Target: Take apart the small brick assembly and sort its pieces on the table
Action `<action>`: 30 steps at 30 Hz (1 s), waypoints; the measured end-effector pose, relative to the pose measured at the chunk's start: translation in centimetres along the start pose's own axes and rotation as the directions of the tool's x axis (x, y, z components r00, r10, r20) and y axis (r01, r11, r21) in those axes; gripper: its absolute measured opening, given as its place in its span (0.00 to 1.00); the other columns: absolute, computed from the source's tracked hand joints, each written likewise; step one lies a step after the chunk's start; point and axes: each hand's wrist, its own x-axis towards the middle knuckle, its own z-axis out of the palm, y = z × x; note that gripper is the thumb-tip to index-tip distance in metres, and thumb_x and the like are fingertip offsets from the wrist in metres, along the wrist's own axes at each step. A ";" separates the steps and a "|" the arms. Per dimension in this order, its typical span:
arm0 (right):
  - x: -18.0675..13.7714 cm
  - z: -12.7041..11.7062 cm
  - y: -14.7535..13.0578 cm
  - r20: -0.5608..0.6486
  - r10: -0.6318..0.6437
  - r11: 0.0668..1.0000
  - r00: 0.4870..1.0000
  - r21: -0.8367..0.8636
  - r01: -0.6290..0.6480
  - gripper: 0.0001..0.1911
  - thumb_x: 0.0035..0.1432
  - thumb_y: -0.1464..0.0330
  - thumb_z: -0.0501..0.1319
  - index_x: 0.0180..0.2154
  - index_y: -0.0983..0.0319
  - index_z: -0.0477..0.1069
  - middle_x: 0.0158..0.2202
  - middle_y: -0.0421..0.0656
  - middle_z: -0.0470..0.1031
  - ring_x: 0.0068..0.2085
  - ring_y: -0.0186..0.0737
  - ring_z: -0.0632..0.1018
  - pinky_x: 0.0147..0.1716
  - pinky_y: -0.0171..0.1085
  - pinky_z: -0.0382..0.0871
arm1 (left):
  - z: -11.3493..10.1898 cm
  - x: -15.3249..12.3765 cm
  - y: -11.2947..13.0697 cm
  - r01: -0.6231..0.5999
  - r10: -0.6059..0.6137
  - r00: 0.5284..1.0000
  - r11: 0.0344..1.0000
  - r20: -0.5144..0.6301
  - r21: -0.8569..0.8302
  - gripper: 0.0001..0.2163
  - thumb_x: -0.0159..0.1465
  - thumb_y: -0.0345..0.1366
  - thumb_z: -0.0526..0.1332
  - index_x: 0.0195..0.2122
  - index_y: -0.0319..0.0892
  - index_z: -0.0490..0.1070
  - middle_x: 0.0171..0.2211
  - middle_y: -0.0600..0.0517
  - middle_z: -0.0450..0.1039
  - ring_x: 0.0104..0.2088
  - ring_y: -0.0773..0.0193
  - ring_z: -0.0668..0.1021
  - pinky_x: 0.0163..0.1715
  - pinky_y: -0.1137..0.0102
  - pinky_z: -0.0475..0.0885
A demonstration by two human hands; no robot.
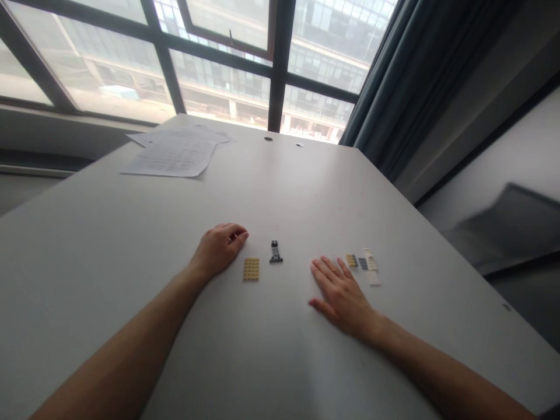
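On the white table (280,192) my left hand (221,248) rests loosely curled, its thumb close to the fingers and no object showing in it. Just to its right lies a tan studded plate (251,269), apart from the hand. Beyond that is a small dark grey and black brick assembly (275,253). My right hand (339,291) lies flat, palm down, fingers spread and holding nothing. Beside its fingertips sit tan and grey bricks (352,261), a dark grey studded piece (363,263), white bricks (370,259) and a flat white piece (374,279).
Printed paper sheets (170,154) lie at the table's far left. Two small round fittings, one a dark cable hole (268,139), are near the back edge. Behind stand framed windows (223,87), with a dark curtain (389,87) at the right.
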 end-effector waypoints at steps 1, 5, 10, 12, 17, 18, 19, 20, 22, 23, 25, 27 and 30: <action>-0.4 0.0 0.9 -0.012 0.026 0.999 1.000 -0.021 -0.027 0.34 0.64 0.51 0.48 0.62 0.67 0.56 0.64 0.50 0.57 0.65 0.50 0.55 0.64 0.54 0.43 | 0.0 0.0 0.0 -0.003 0.003 1.000 1.000 0.000 0.004 0.15 0.62 0.46 0.53 0.35 0.43 0.74 0.33 0.50 0.76 0.33 0.59 0.76 0.37 0.68 0.69; -1.6 -0.1 3.7 -0.032 0.105 0.990 0.994 -0.089 -0.108 0.31 0.65 0.53 0.48 0.61 0.66 0.58 0.63 0.51 0.59 0.65 0.52 0.56 0.63 0.56 0.45 | 0.0 0.0 -0.2 -0.015 0.015 1.000 1.000 0.001 0.028 0.14 0.62 0.45 0.53 0.35 0.43 0.74 0.33 0.49 0.75 0.33 0.59 0.76 0.38 0.67 0.70; -2.1 0.1 4.4 -0.032 0.113 0.989 0.993 -0.097 -0.115 0.32 0.65 0.52 0.47 0.62 0.66 0.56 0.64 0.49 0.58 0.65 0.52 0.55 0.63 0.56 0.46 | 0.1 -0.1 -0.2 -0.062 0.065 0.997 0.996 -0.044 0.059 0.14 0.63 0.43 0.53 0.35 0.42 0.74 0.34 0.49 0.75 0.36 0.59 0.76 0.40 0.66 0.70; -1.9 0.2 3.9 -0.053 0.102 0.991 0.993 -0.083 -0.106 0.33 0.65 0.52 0.47 0.62 0.67 0.56 0.64 0.50 0.56 0.66 0.51 0.54 0.63 0.55 0.46 | 0.1 -0.2 0.1 -0.114 0.121 0.990 0.990 -0.069 0.087 0.14 0.64 0.43 0.52 0.36 0.42 0.74 0.36 0.48 0.75 0.39 0.58 0.75 0.42 0.65 0.70; 0.2 -0.1 1.6 -0.071 -0.007 1.000 0.997 -0.029 0.005 0.35 0.64 0.50 0.47 0.62 0.69 0.55 0.65 0.52 0.54 0.66 0.49 0.54 0.64 0.52 0.48 | -0.7 -1.3 1.2 -0.316 0.320 0.947 0.943 -0.024 0.106 0.16 0.67 0.43 0.49 0.45 0.42 0.72 0.46 0.46 0.74 0.48 0.56 0.74 0.50 0.60 0.68; 0.9 -0.2 1.0 -0.064 -0.038 0.999 0.997 -0.016 0.037 0.36 0.64 0.50 0.47 0.63 0.69 0.54 0.65 0.52 0.54 0.66 0.49 0.54 0.64 0.51 0.48 | -0.9 -1.7 1.4 -0.367 0.368 0.930 0.923 0.019 0.112 0.17 0.67 0.44 0.49 0.49 0.42 0.70 0.50 0.45 0.73 0.51 0.55 0.72 0.52 0.59 0.67; 1.6 -0.3 0.4 -0.054 -0.067 0.998 0.996 -0.005 0.067 0.37 0.63 0.49 0.47 0.63 0.70 0.53 0.65 0.53 0.53 0.66 0.49 0.53 0.64 0.50 0.48 | -1.2 -2.3 1.5 -0.418 0.412 0.908 0.901 0.073 0.119 0.19 0.67 0.45 0.49 0.54 0.42 0.68 0.54 0.45 0.69 0.55 0.54 0.70 0.55 0.58 0.64; 2.4 -0.5 -0.1 -0.046 -0.090 0.996 0.995 0.005 0.090 0.39 0.63 0.48 0.46 0.63 0.71 0.52 0.66 0.54 0.51 0.66 0.49 0.52 0.64 0.50 0.48 | -1.5 -2.9 1.6 -0.465 0.449 0.883 0.876 0.136 0.126 0.22 0.67 0.48 0.50 0.58 0.42 0.63 0.58 0.45 0.65 0.59 0.53 0.66 0.58 0.57 0.61; 4.0 -0.6 -1.1 -0.030 -0.128 0.991 0.991 0.021 0.129 0.42 0.62 0.46 0.45 0.64 0.73 0.49 0.66 0.56 0.48 0.67 0.51 0.50 0.65 0.50 0.46 | -2.0 -4.4 1.6 -0.539 0.494 0.827 0.832 0.268 0.129 0.31 0.64 0.53 0.51 0.65 0.43 0.51 0.64 0.44 0.54 0.64 0.52 0.57 0.63 0.56 0.52; 4.9 -0.6 -1.6 -0.025 -0.148 0.988 0.989 0.030 0.149 0.44 0.61 0.45 0.45 0.64 0.74 0.48 0.66 0.57 0.47 0.67 0.51 0.48 0.65 0.50 0.46 | -2.1 -5.1 1.5 -0.560 0.499 0.802 0.819 0.328 0.126 0.36 0.63 0.56 0.52 0.67 0.42 0.45 0.66 0.44 0.49 0.65 0.51 0.54 0.64 0.55 0.48; 6.6 -0.4 -2.5 -0.016 -0.189 0.981 0.982 0.047 0.190 0.48 0.59 0.43 0.45 0.64 0.75 0.45 0.67 0.59 0.43 0.67 0.53 0.45 0.65 0.51 0.44 | -2.2 -6.5 1.4 -0.577 0.489 0.767 0.809 0.415 0.114 0.42 0.61 0.60 0.52 0.68 0.42 0.35 0.67 0.43 0.42 0.66 0.50 0.50 0.65 0.55 0.44; 8.2 0.0 -3.0 -0.010 -0.212 0.975 0.977 0.061 0.212 0.51 0.57 0.41 0.46 0.65 0.76 0.44 0.67 0.60 0.41 0.67 0.54 0.44 0.65 0.52 0.43 | -2.3 -7.5 1.3 -0.576 0.473 0.748 0.811 0.467 0.102 0.44 0.60 0.62 0.51 0.68 0.42 0.32 0.68 0.43 0.39 0.67 0.50 0.48 0.65 0.56 0.42; 10.4 0.1 -2.8 -0.005 -0.234 0.970 0.972 0.066 0.233 0.49 0.58 0.42 0.46 0.64 0.76 0.44 0.67 0.61 0.42 0.67 0.54 0.45 0.64 0.52 0.42 | -2.3 -8.2 1.4 -0.562 0.449 0.737 0.823 0.505 0.089 0.44 0.60 0.62 0.50 0.68 0.43 0.30 0.68 0.44 0.38 0.67 0.51 0.47 0.65 0.56 0.40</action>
